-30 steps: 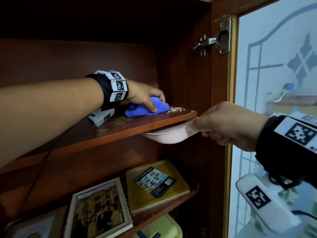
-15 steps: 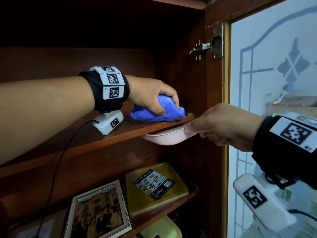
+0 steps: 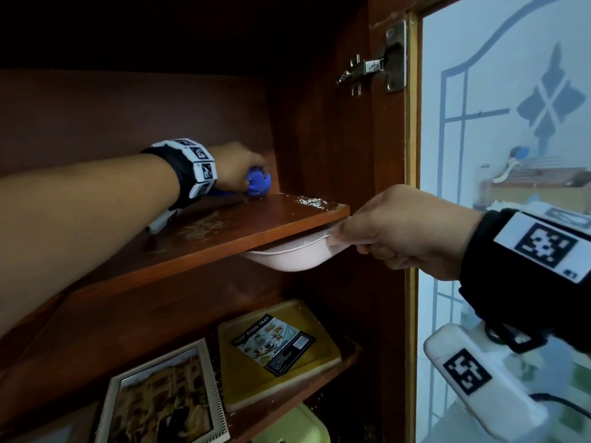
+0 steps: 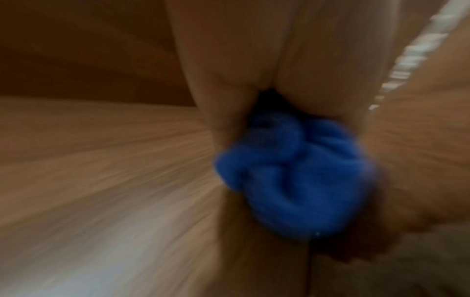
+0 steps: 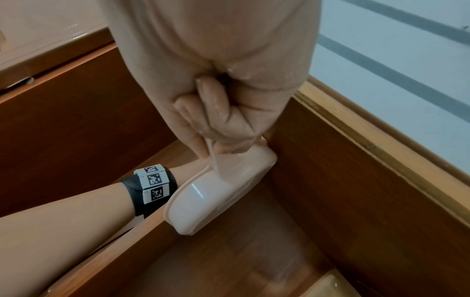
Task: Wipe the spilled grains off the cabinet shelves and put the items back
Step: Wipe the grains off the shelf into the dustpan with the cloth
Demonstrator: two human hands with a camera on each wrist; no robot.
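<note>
My left hand (image 3: pixel 238 169) grips a bunched blue cloth (image 3: pixel 258 184) at the back right of the upper shelf (image 3: pixel 243 231); the left wrist view shows the blue cloth (image 4: pixel 295 180) blurred under my palm. A small patch of white grains (image 3: pixel 310 202) lies near the shelf's front right corner, and a faint smear of grains (image 3: pixel 201 227) sits mid-shelf. My right hand (image 3: pixel 380 231) pinches the rim of a pale pink bowl (image 3: pixel 287 255) held just under the shelf's front edge. In the right wrist view the bowl (image 5: pixel 216 193) hangs from my fingers (image 5: pixel 216 120).
On the lower shelf lie a yellow food tray (image 3: pixel 278 350) with a label and a framed photo (image 3: pixel 163 398), with grains scattered around them. A pale green container (image 3: pixel 294 426) shows below. The open glass door (image 3: pixel 499 155) with its hinge (image 3: pixel 377 67) stands at the right.
My left hand has pulled the cloth from the shelf's front edge back to the rear right corner. A patch of grains now shows near the front edge. The bowl stays under the edge.
</note>
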